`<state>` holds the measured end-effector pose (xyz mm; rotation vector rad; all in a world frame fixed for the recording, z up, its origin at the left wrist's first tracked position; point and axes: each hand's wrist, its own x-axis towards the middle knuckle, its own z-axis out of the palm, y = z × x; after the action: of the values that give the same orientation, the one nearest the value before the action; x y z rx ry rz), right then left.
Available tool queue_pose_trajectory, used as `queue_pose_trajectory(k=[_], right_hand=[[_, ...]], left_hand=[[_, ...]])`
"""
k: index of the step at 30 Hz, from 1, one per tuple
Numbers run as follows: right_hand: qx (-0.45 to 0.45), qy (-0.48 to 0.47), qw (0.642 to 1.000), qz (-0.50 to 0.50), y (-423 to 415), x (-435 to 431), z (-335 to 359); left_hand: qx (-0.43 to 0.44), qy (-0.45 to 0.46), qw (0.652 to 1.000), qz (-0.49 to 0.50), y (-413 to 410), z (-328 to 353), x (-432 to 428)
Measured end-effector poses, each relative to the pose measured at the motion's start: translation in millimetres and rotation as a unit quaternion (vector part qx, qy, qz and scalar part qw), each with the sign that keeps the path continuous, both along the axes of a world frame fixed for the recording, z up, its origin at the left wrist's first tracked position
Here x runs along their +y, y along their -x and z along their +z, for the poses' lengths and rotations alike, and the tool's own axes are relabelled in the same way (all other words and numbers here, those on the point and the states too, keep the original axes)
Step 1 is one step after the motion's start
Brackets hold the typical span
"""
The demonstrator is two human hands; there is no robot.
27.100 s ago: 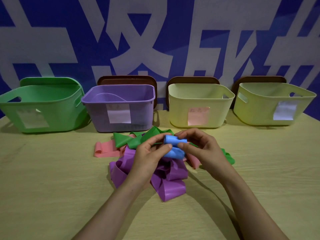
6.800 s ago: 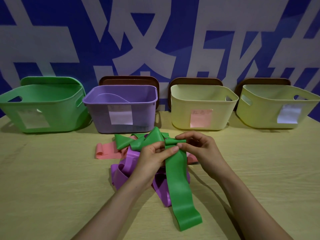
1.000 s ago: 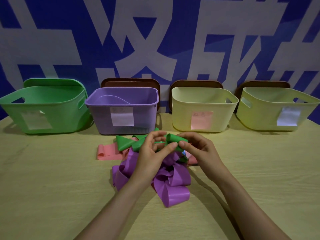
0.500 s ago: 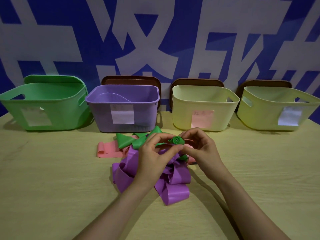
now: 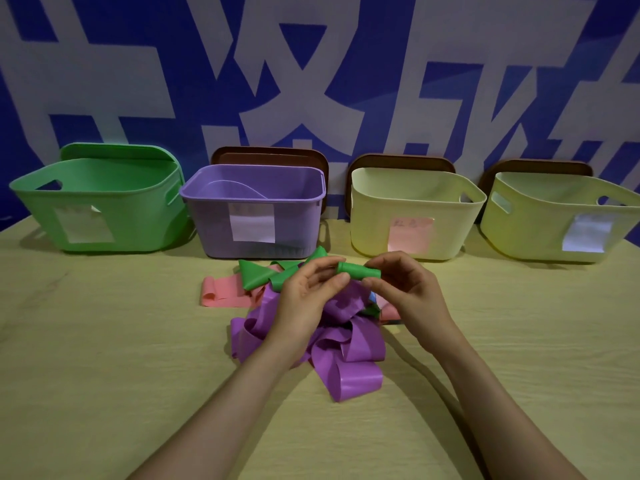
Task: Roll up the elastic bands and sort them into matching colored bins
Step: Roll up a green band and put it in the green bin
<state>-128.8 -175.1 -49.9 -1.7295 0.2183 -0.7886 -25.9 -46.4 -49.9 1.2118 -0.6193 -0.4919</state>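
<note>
**Mia:** Look, the long green strip is gone! A little while ago it hung down from the hands over the pile.

**Tom:** It's not gone. It's all wound up now. See the green roll (image 5: 358, 271) in the middle of the frame? It's a small fat tube.

**Mia:** A moment ago its round end faced us. Now it lies sideways.

**Tom:** Yes. The left hand (image 5: 311, 292) pinches one end with thumb and fingers. The right hand (image 5: 405, 289) pinches the other end. Each grip is closed snug on the roll. It is held up above the worktop (image 5: 104, 358), over the heap.

**Mia:** So the rolling is done?

**Tom:** For this one, I think so. I can't see any tail hanging out. Next it should go in the green bin (image 5: 41, 209), far over at the left of the frame.

**Mia:** Is anything in there yet?

**Tom:** I can't see inside from here.

**Mia:** And the rest?

**Tom:** Lots to do. The purple bands (image 5: 349, 348) lie tangled under the hands. A loose green band (image 5: 258, 277) sits just behind them. A pink band (image 5: 225, 294) lies flat to the left. None of those are rolled.
</note>
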Motion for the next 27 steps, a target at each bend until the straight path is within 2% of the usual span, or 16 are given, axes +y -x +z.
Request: queue_pose_trajectory(k=[6, 10, 15, 19, 27], right_hand=[[-0.038, -0.041, 0.998, -0.03, -6, 7, 1], [-0.057, -0.112, 0.992, -0.03, -6, 13, 2], [-0.053, -0.062, 0.995, -0.052, -15, 17, 6], [-0.04, -0.024, 0.997, -0.063, -38, 15, 40], [-0.002, -0.037, 0.999, 0.007, -147, 40, 169]], left_hand=[[0.056, -0.048, 0.996, -0.052, -1, 0, -1], [0.128, -0.007, 0.989, -0.077, 1, 1, -3], [0.188, 0.042, 0.976, -0.104, -6, 3, -4], [0.216, 0.068, 0.971, -0.078, -24, 31, -15], [0.23, 0.068, 0.97, 0.049, -113, 156, 15]])
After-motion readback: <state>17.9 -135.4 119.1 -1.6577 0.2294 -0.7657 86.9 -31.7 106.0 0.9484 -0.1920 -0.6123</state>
